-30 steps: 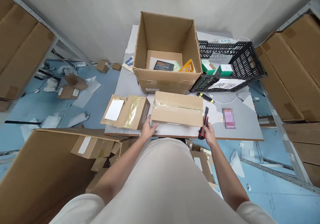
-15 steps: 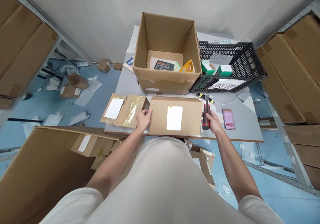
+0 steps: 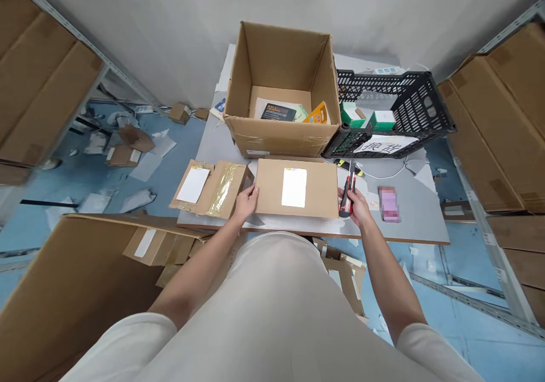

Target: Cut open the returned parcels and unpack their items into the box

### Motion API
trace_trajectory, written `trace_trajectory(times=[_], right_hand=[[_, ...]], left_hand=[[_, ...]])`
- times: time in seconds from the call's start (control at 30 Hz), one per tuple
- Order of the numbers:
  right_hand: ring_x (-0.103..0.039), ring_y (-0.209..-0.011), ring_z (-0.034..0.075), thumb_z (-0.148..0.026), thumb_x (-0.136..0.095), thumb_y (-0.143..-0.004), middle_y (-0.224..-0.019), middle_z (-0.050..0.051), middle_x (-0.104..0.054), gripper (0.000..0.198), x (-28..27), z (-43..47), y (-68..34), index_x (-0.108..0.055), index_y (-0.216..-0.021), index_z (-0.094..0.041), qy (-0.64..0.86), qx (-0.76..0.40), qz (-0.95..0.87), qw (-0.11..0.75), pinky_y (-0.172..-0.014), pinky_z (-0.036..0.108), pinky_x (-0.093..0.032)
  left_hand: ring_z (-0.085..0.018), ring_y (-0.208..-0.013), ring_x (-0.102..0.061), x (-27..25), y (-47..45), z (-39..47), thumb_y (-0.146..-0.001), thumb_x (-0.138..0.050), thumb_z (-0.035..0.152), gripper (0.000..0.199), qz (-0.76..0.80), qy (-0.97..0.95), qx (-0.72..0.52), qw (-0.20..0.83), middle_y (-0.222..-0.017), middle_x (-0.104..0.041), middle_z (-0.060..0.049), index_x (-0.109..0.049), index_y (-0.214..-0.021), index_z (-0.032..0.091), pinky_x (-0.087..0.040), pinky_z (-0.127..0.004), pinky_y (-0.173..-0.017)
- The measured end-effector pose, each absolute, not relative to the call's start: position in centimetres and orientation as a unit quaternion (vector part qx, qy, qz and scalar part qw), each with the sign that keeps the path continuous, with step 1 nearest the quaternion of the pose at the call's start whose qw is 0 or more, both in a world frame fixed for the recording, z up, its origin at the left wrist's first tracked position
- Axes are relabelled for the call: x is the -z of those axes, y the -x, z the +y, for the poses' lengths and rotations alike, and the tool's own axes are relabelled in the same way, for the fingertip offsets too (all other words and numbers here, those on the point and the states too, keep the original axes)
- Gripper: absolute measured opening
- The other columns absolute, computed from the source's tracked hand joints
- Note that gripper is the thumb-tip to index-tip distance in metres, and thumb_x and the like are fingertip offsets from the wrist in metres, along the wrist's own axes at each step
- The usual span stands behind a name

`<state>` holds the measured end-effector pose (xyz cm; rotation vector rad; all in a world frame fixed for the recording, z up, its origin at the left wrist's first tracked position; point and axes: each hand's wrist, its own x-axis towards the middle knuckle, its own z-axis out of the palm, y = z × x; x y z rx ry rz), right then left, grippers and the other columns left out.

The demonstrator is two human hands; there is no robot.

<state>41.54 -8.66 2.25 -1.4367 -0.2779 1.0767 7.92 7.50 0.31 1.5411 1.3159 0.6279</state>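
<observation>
A brown cardboard box (image 3: 319, 189) with a white label lies in front of me at the near side of the table. My left hand (image 3: 247, 201) grips its left end, the thumb on top near the corner. At the box's right end, my right hand (image 3: 356, 205) is closed round a red and black utility knife (image 3: 348, 192), its blade pointing away from me; some fingertips reach the box's edge. Left of the box sits a smaller taped carton (image 3: 232, 180) with its labelled flap folded out.
Behind stands a large open carton (image 3: 283, 137) holding packets, beside a black plastic crate (image 3: 419, 106) with green-white boxes. A phone (image 3: 389, 205) lies on the table at right. A big open box (image 3: 85, 280) stands at lower left; shelves with cartons flank both sides.
The labelled box has shifted slightly away from me and a little left, its near edge now farther from the table's edge. My right hand and the knife moved slightly left with it.
</observation>
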Motion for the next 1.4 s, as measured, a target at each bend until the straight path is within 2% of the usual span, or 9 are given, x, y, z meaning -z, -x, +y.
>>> trace_trajectory(times=[0.13,0.23,0.47,0.77,0.93,1.07,1.2,1.33,1.4], right_hand=[[-0.065,-0.067,0.013,-0.040,-0.072,-0.065,-0.084,-0.001,-0.068,0.039,-0.1,-12.3,-40.5,-0.056,-0.096,-0.022,0.659,-0.474,-0.116,0.572,-0.057,0.025,-0.054],[-0.063,-0.068,0.012,-0.043,-0.073,-0.064,-0.083,-0.004,-0.065,0.043,1.6,-14.3,-39.5,-0.056,-0.099,-0.024,0.669,-0.483,-0.120,0.551,-0.061,0.028,-0.056],[-0.062,-0.078,0.011,-0.048,-0.070,-0.067,-0.096,-0.003,-0.064,0.043,2.4,-14.6,-37.3,-0.054,-0.099,-0.026,0.663,-0.441,-0.114,0.594,-0.072,0.032,-0.057],[-0.065,-0.079,0.013,-0.044,-0.073,-0.069,-0.085,-0.003,-0.065,0.039,-0.1,-17.3,-36.7,-0.056,-0.098,-0.024,0.651,-0.423,-0.119,0.618,-0.083,0.037,-0.056],[-0.067,-0.085,0.017,-0.044,-0.069,-0.074,-0.101,0.004,-0.070,0.039,-3.2,-17.7,-37.0,-0.055,-0.105,-0.025,0.662,-0.411,-0.150,0.609,-0.074,0.036,-0.057],[-0.067,-0.084,0.017,-0.045,-0.068,-0.073,-0.099,0.003,-0.071,0.038,-4.6,-15.0,-38.5,-0.054,-0.102,-0.025,0.677,-0.418,-0.165,0.583,-0.074,0.033,-0.056],[-0.065,-0.079,0.015,-0.048,-0.064,-0.073,-0.096,0.001,-0.068,0.035,-4.2,-11.1,-40.2,-0.052,-0.097,-0.024,0.701,-0.386,-0.213,0.561,-0.076,0.033,-0.054],[-0.062,-0.085,0.020,-0.046,-0.053,-0.080,-0.096,0.005,-0.067,0.037,-3.9,-9.1,-41.0,-0.053,-0.106,-0.021,0.781,-0.287,-0.314,0.457,-0.079,0.038,-0.051],[-0.062,-0.090,0.024,-0.044,-0.046,-0.085,-0.100,0.009,-0.067,0.040,-4.9,-8.8,-40.8,-0.051,-0.115,-0.018,0.821,-0.213,-0.355,0.393,-0.082,0.042,-0.049]], left_hand=[[-0.028,-0.124,-0.052,1.8,-5.6,3.9,-0.084,-0.044,0.064,0.070,0.490,-0.601,-0.273,0.569,-0.133,-0.058,-0.011,-0.054,-0.132,0.014,-0.040,-0.043,-0.105],[-0.028,-0.123,-0.054,3.4,-4.4,2.2,-0.073,-0.062,0.062,0.078,0.457,-0.608,-0.249,0.599,-0.131,-0.059,-0.013,-0.052,-0.133,0.014,-0.041,-0.044,-0.106],[-0.026,-0.106,-0.064,4.9,-4.8,2.7,-0.077,-0.058,0.053,0.054,0.483,-0.621,-0.249,0.565,-0.114,-0.068,-0.011,-0.063,-0.113,0.013,-0.048,-0.044,-0.098],[-0.018,-0.068,-0.064,-0.8,-3.5,0.9,-0.079,-0.057,0.052,0.045,0.538,-0.665,-0.214,0.471,-0.080,-0.072,-0.006,-0.070,-0.093,0.011,-0.053,-0.030,-0.066],[-0.020,-0.075,-0.068,-4.5,-3.5,1.5,-0.078,-0.058,0.052,0.045,0.584,-0.641,-0.243,0.434,-0.084,-0.074,-0.008,-0.073,-0.093,0.012,-0.053,-0.031,-0.070],[-0.021,-0.070,-0.067,-5.8,-5.4,4.7,-0.080,-0.055,0.055,0.044,0.589,-0.670,-0.215,0.398,-0.071,-0.072,-0.005,-0.074,-0.082,0.015,-0.051,-0.030,-0.066],[-0.023,-0.080,-0.068,-5.3,-7.8,7.0,-0.079,-0.058,0.052,0.048,0.548,-0.704,-0.207,0.402,-0.088,-0.073,-0.009,-0.069,-0.105,0.013,-0.053,-0.033,-0.074],[-0.034,-0.117,-0.055,-3.9,-9.0,5.9,-0.069,-0.072,0.047,0.078,0.489,-0.784,-0.233,0.305,-0.128,-0.058,-0.020,-0.049,-0.133,0.010,-0.046,-0.047,-0.096],[-0.034,-0.127,-0.047,-3.0,-9.2,4.8,-0.076,-0.068,0.043,0.062,0.447,-0.822,-0.267,0.230,-0.134,-0.054,-0.020,-0.054,-0.128,0.012,-0.040,-0.051,-0.103]])
